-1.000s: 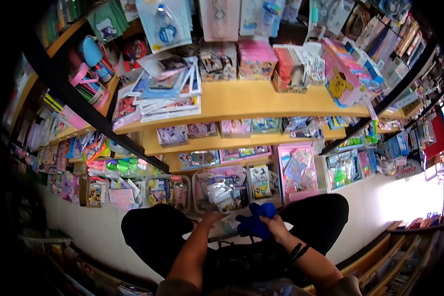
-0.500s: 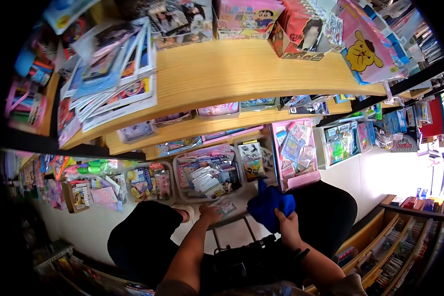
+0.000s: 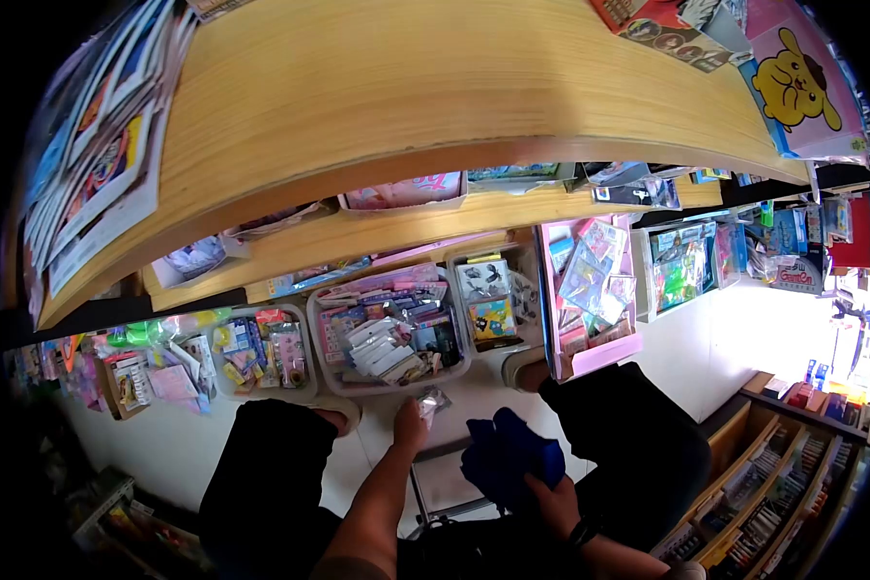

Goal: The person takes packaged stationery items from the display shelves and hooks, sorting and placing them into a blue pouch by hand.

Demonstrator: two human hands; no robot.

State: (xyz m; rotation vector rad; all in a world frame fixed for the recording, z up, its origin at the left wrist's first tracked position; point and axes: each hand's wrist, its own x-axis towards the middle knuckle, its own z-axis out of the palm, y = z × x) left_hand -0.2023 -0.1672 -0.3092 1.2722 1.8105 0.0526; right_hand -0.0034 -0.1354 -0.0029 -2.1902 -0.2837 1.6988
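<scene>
My left hand (image 3: 412,425) is closed on a small clear plastic packet (image 3: 434,400), held just in front of a clear bin of packaged goods (image 3: 325,381). What is inside the packet is too small to make out. In my right hand (image 3: 554,505) is a crumpled blue cloth (image 3: 510,458), gripped at its right side with the thumb on top. The cloth hangs between my knees, apart from the packet.
A wooden shelf (image 3: 377,87) juts out above the bins. To the bin's right stand a smaller clear container (image 3: 526,333) and a pink box (image 3: 604,360) of packets. Another clear tub (image 3: 304,391) sits to its left. Wooden drawers (image 3: 744,440) are at the lower right.
The view has shifted, bringing the shelf closer. My right hand and the blue cloth have come down and slightly left. The packet in my left hand has changed its tilt.
</scene>
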